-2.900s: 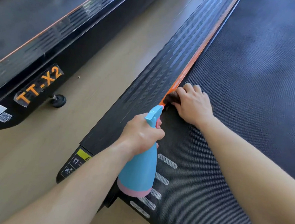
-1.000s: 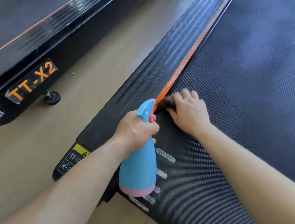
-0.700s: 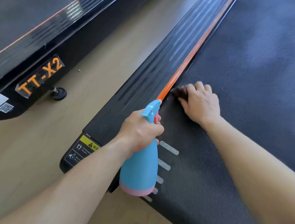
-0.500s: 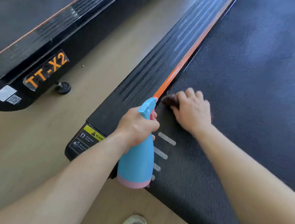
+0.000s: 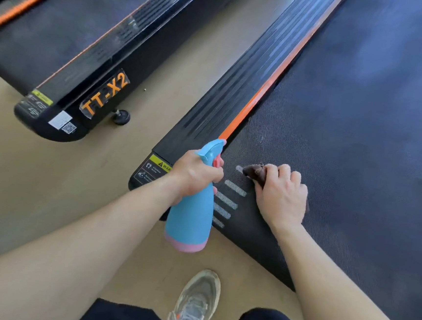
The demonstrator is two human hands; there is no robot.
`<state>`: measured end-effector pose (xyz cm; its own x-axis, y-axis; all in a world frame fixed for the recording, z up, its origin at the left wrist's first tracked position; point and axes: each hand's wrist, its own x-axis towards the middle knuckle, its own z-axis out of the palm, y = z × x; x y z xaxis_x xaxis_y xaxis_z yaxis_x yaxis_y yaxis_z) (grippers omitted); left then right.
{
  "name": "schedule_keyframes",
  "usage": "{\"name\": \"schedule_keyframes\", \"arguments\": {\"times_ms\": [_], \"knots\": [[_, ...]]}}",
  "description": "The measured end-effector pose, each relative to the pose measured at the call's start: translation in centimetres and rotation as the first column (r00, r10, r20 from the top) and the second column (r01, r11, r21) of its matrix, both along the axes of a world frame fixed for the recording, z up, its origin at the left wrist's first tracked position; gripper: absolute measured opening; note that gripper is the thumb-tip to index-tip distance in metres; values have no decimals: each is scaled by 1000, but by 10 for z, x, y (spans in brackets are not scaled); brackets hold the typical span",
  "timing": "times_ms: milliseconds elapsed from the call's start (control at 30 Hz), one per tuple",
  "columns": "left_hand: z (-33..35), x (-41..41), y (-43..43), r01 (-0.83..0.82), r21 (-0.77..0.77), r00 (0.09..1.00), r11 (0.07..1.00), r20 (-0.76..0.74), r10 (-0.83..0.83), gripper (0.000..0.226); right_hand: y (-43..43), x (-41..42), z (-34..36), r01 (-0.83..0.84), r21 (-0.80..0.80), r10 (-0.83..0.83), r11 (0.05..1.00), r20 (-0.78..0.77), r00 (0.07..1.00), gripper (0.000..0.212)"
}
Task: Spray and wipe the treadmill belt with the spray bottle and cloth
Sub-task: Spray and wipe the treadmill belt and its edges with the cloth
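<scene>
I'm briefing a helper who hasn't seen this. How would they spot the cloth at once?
Start at the nearer treadmill's black belt, by its white dashes. The cloth is the dark brown wad under the right hand; the spray bottle in the left hand is blue.

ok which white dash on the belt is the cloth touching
The farthest dash from the belt's end; the cloth overlaps it, the others are clear of it.
</scene>
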<state>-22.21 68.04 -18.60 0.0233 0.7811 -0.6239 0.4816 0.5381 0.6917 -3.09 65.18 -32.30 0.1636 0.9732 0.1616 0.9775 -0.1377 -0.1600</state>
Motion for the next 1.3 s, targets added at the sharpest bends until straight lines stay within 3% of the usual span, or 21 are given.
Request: {"name": "schedule_keyframes", "arguments": {"times_ms": [233, 433, 500, 633, 800, 967, 1133, 1300], "knots": [[-19, -14, -34, 82, -27, 997, 996, 19, -81, 63, 4, 1, 0, -21, -5, 21, 1000, -23, 1000, 38], [-31, -24, -41, 93, -25, 994, 995, -56, -94, 63, 5, 3, -5, -5, 3, 5, 1000, -21, 1000, 41], [-28, -25, -39, 128, 8, 989, 992, -78, -127, 54, 4, 2, -6, -3, 18, 4, 1000, -18, 1000, 41], [-21, -23, -36, 147, 8, 971, 989, -194, -142, 7, 3, 1, -6, 5, 9, -5, 1000, -25, 1000, 41], [-28, -37, -39, 127, 4, 959, 992, -256, -122, 2, 6, -2, 6, 34, -18, -35, 999, -84, 996, 44], [-30, -56, -35, 78, 26, 986, 997, -149, -74, 61, 68, -30, 15, -63, -2, 62, 998, -140, 988, 50], [-21, -62, -28, 32, 46, 996, 998, -79, -28, 63, 99, -58, 13, -10, -103, 3, 995, -67, 998, 44], [-21, -71, -29, 2, 1, 997, 1000, -83, -2, 60, 12, -75, 2, -304, -3, 303, 953, 70, 950, 37]]}}
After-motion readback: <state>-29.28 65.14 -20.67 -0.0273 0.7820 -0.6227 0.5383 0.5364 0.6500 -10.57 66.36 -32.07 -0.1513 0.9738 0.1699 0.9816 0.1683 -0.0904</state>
